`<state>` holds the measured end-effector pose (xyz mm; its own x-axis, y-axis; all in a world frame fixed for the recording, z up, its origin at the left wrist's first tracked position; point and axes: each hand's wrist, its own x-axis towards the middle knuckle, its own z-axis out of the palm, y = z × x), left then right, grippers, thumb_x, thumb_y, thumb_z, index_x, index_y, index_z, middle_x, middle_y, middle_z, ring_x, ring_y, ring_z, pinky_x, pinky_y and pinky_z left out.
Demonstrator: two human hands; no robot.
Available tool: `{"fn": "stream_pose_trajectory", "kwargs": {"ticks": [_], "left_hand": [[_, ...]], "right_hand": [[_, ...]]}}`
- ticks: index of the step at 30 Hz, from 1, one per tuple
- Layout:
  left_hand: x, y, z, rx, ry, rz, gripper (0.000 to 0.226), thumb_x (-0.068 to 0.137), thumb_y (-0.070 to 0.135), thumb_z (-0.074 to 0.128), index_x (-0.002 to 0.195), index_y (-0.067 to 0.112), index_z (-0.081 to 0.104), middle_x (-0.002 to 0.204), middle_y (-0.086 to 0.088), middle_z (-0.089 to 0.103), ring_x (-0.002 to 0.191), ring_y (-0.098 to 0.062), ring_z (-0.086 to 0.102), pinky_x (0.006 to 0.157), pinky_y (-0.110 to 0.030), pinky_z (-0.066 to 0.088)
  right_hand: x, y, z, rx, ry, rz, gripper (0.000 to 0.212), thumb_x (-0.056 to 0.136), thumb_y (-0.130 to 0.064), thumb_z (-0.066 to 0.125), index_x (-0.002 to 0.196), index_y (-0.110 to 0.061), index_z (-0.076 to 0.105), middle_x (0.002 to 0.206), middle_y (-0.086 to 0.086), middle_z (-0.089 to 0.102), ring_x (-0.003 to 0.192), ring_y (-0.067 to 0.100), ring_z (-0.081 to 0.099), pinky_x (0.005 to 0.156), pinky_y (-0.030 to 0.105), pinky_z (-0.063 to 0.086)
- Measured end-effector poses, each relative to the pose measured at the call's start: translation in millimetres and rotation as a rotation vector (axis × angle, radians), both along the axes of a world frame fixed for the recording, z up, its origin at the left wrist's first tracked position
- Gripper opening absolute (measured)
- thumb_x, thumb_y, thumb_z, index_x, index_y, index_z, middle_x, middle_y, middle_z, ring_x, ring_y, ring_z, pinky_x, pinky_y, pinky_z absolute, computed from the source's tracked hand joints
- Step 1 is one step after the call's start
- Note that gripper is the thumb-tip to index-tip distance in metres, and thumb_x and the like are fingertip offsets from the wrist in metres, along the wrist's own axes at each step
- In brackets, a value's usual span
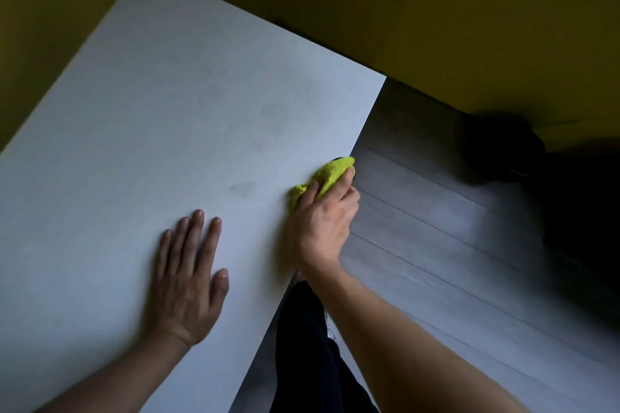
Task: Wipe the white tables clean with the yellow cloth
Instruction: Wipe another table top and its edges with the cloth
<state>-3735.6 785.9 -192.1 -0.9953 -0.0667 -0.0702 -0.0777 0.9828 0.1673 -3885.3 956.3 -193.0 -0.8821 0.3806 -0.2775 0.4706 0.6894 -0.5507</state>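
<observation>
The right hand (323,214) grips the cloth (327,178) at the table's (151,94) right edge, fingers curled over the bunched yellow fabric and pressing it onto the white top. The cloth's long axis runs from lower left to upper right — its far end sits right at the edge, above the grey plank floor (453,245). The left hand (188,275) lies flat on the table, fingers straight and slightly spread, pointing away from the person, well apart from the cloth. A faint dark smudge (242,188) marks the top between the two hands — nearer the cloth.
</observation>
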Motion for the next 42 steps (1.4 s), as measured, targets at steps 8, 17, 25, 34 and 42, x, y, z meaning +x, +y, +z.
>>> {"fn": "stream_pose_trajectory", "kwargs": {"ticks": [8,17,25,34,42], "left_hand": [[1.3,-4.8,-2.7,-0.024,0.005,-0.016,0.071,0.1,0.041,0.034,0.163,0.011,0.026,0.173,-0.012,0.015,0.159,-0.033,0.018,0.126,-0.059,0.019],[1.4,-3.3,-2.7,-0.016,0.029,-0.019,0.071,0.098,0.039,0.035,0.163,0.011,0.026,0.172,-0.013,0.017,0.159,-0.032,0.018,0.126,-0.059,0.018],[0.1,-0.1,1.5,-0.023,0.035,-0.022,0.073,0.096,0.039,0.037,0.162,0.009,0.03,0.17,-0.016,0.022,0.157,-0.036,0.024,0.126,-0.059,0.019],[2.6,0.2,3.4,0.001,0.045,-0.001,0.074,0.095,0.039,0.038,0.163,0.011,0.028,0.171,-0.015,0.02,0.158,-0.034,0.02,0.128,-0.055,0.014],[2.1,-1.4,2.0,-0.013,0.037,-0.007,0.075,0.094,0.04,0.038,0.164,0.013,0.026,0.171,-0.015,0.018,0.158,-0.034,0.019,0.129,-0.053,0.012]], "right_hand": [[-119.9,17.3,-5.2,-0.008,0.077,-0.129,0.063,0.102,-0.046,0.04,0.155,-0.017,0.023,0.132,0.013,0.041,0.121,0.033,0.046,0.089,0.047,0.045],[-56.9,7.8,-4.5,0.012,0.081,-0.107,0.062,0.102,-0.044,0.041,0.155,-0.018,0.023,0.13,0.012,0.042,0.118,0.032,0.045,0.087,0.045,0.045],[52.8,-15.8,-2.1,-0.045,0.062,-0.077,0.065,0.101,-0.048,0.035,0.157,-0.021,0.014,0.132,0.012,0.04,0.119,0.033,0.041,0.095,0.049,0.041],[-26.3,-4.6,-4.8,0.011,0.093,-0.142,0.059,0.102,-0.043,0.04,0.154,-0.018,0.025,0.131,0.012,0.042,0.119,0.032,0.045,0.088,0.045,0.043],[145.6,-40.3,4.6,-0.104,0.057,-0.087,0.067,0.101,-0.041,0.041,0.159,-0.021,0.014,0.133,0.014,0.04,0.122,0.034,0.04,0.098,0.048,0.04]]}}
